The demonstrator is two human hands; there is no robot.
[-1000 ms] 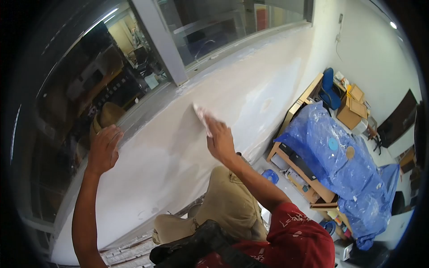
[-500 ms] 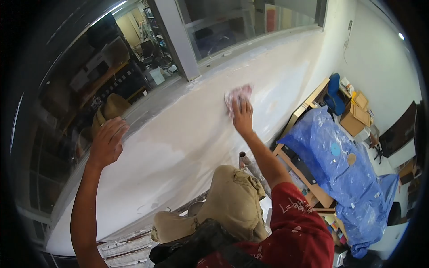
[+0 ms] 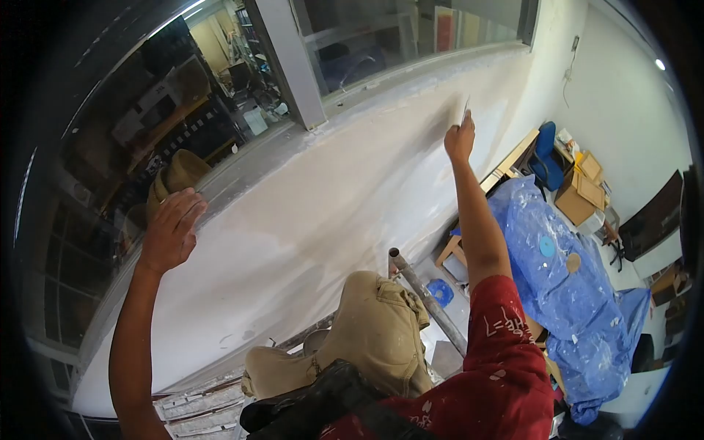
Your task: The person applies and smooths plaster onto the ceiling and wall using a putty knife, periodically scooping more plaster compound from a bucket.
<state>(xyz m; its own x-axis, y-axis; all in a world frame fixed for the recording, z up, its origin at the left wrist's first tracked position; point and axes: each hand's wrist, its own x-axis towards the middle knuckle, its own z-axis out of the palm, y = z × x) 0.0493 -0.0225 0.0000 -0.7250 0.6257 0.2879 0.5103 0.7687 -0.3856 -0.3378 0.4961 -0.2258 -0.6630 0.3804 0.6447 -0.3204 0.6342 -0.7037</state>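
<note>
My left hand point(image 3: 173, 229) is at the window ledge point(image 3: 253, 167) on the left, with its fingers extended and nothing visible in them. Farther up and to the right, my right hand point(image 3: 460, 139) grips a thin sheet point(image 3: 466, 107), seen almost edge-on beside the wall. How far the sheet stands from the surface cannot be told. The wall point(image 3: 293, 213) below the window has pinkish and whitish smoothed patches, with a shadow near my right hand.
A metal pipe point(image 3: 433, 304) rises beside my knee point(image 3: 374, 315). Blue plastic sheeting point(image 3: 587, 323) covers furniture at the right. Behind it are a blue chair point(image 3: 546, 158) and cardboard boxes point(image 3: 579, 196). A grey window post point(image 3: 291, 62) stands above the ledge.
My right hand has moved up and right along the wall. The sheet, earlier spread flat under its fingers, now shows its thin edge. My left hand has barely shifted.
</note>
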